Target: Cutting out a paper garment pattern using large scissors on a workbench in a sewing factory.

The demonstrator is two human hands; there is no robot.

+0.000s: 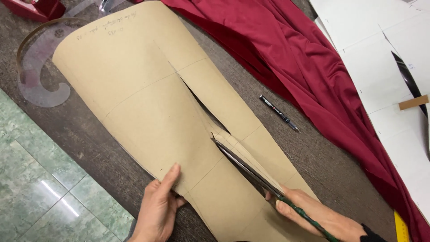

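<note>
Dark wood-grain table [89,130], matte. Crimson knit fabric [286,49] heaped at right, soft folds. Stiff tan pattern card [148,98] lies flat mid-table, slit partway up centre. Left hand [157,207] flat, pinning card edge. Right hand [313,215] closed on long steel shears [248,169], blades inside slit. Risk: card shifts under light pin, cut wanders off pencilled line. Clear curve ruler [38,67], black pen [278,113] idle.

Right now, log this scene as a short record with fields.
left hand: flat on brown paper pattern, pressing it down
right hand: grips scissors, blades in a slit of the pattern
surface: dark table
right of pattern: black pen, red fabric, white paper sheets
top left: clear curve ruler
</note>
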